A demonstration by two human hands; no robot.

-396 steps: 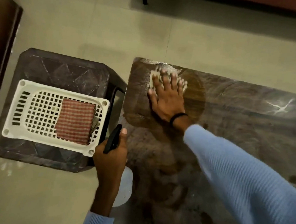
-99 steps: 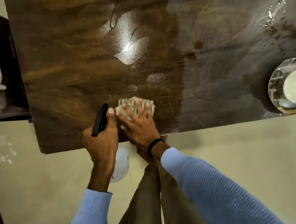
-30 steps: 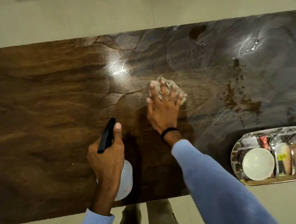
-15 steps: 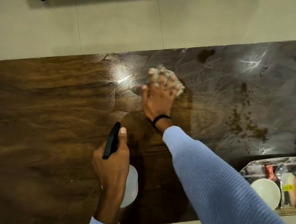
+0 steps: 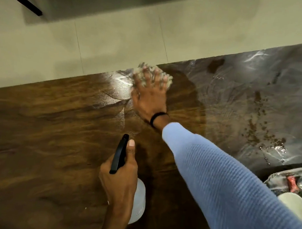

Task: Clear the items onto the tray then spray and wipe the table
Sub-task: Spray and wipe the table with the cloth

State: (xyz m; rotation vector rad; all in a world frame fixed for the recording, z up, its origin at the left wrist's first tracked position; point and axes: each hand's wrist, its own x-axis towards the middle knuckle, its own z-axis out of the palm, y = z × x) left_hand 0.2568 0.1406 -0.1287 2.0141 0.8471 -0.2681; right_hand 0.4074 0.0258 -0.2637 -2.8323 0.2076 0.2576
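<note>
My right hand point(image 5: 150, 94) lies flat with spread fingers on a pale folded cloth point(image 5: 168, 79), pressing it onto the dark wooden table point(image 5: 47, 125) at its far edge. The hand and cloth are blurred by motion. My left hand point(image 5: 120, 180) grips a white spray bottle point(image 5: 138, 203) with a black head, thumb along the black trigger part point(image 5: 119, 153), held over the near part of the table. The silver tray point(image 5: 276, 178) sits at the right edge, holding a white bowl point(image 5: 291, 203) and a small red packet.
Wet smears and dark droplets point(image 5: 259, 132) cover the right part of the table. Pale tiled floor point(image 5: 98, 39) lies beyond the far edge. A dark furniture leg point(image 5: 27, 4) stands at the top left.
My right hand has slid the cloth away from me to the table's far edge. The view has shifted left, so less of the tray shows. My left hand still holds the bottle.
</note>
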